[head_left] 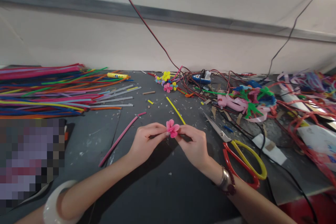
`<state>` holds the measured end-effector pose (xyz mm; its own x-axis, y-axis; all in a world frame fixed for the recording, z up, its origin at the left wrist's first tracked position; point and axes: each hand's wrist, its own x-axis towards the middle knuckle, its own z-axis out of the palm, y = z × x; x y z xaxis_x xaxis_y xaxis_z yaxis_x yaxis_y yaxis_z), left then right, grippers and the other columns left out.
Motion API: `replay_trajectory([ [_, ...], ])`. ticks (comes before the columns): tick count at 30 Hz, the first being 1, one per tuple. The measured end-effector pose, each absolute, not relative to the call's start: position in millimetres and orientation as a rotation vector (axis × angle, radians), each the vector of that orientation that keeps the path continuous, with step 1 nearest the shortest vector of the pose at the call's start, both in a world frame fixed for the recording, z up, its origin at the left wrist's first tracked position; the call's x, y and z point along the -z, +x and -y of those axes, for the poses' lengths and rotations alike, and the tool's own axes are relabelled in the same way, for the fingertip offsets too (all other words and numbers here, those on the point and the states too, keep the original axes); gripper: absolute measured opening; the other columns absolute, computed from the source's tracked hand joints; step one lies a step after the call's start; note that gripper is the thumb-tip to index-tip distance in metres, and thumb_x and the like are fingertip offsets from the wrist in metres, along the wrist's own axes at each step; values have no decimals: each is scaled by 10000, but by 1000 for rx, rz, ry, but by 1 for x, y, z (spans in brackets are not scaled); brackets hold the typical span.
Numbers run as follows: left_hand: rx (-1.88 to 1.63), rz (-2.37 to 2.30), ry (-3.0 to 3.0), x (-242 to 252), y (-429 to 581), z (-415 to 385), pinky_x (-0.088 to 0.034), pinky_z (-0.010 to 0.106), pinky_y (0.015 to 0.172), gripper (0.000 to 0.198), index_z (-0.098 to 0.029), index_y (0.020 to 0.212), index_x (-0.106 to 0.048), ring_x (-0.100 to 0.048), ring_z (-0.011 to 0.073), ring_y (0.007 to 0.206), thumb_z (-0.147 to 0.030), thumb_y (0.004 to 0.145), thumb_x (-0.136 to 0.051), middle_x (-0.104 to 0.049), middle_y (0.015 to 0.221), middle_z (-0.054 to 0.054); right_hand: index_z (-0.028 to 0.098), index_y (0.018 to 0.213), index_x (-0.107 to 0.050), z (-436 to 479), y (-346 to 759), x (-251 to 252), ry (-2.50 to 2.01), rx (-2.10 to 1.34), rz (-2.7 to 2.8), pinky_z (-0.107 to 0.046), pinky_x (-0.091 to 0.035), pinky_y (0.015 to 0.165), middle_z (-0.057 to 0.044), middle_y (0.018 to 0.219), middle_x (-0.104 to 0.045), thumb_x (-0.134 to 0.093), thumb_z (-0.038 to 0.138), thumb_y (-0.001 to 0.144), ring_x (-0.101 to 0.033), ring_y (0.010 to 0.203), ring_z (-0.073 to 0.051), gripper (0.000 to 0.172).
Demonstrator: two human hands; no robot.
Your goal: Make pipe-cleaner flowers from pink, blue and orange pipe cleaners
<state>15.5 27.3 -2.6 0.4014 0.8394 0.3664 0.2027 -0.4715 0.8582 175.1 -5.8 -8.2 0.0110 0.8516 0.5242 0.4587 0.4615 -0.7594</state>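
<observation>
Over a dark worktable (162, 196), the left hand (144, 142) and right hand (193, 146) pinch a pink pipe-cleaner flower (172, 128) between closed fingertips; its petals look formed, no stem seems attached yet, and a yellow pipe cleaner (175, 110) and scissors (236, 148) lie nearby.

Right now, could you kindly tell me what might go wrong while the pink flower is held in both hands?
The scissors lie close to the right hand with their blades bare, so a sideways move might nick it. The pink flower is pinched only by fingertips of the left hand and the right hand, so it might slip out or get squashed.
</observation>
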Motion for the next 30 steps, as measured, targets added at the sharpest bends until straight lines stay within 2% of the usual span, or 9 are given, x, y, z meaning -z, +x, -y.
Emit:
replay_trajectory([
  [5,-1050,-918,1910,2,16,-27,-478,251,632,129,-169,770,-695,-613,157,708,-194,783,-570,-669,787,62,185,712,-642,5,177,9,-1124,-379,1670,-267,-500,673,-52,794,-635,-563,129,761,-603,729,-147,108],
  [11,-1025,-914,1876,2,17,-28,-486,251,629,142,-148,768,-654,-597,150,685,-235,801,-545,-651,754,57,204,874,-675,7,175,9,-1106,-354,1722,-298,-501,765,-65,889,-632,-540,132,781,-599,835,-162,179],
  [16,-1052,-853,1886,3,17,-27,-482,253,669,127,-153,822,-641,-594,155,758,-207,815,-526,-645,832,64,224,848,-695,5,174,4,-1104,-614,1622,-293,-499,758,-41,875,-653,-628,201,746,-611,820,-163,124],
  [21,-1010,-798,1927,1,14,-29,-485,246,654,110,-159,770,-659,-604,149,701,-185,793,-555,-649,766,52,268,853,-705,-1,178,6,-1039,-900,1561,-269,-492,765,-11,897,-654,-617,207,762,-611,837,-136,141],
  [30,-1068,-801,2299,-2,6,-33,-457,207,575,111,-150,696,-661,-603,128,615,-191,770,-589,-667,684,43,307,900,-692,0,179,3,-1025,-919,1684,-282,-464,797,-5,940,-676,-583,140,783,-601,882,-141,231],
])
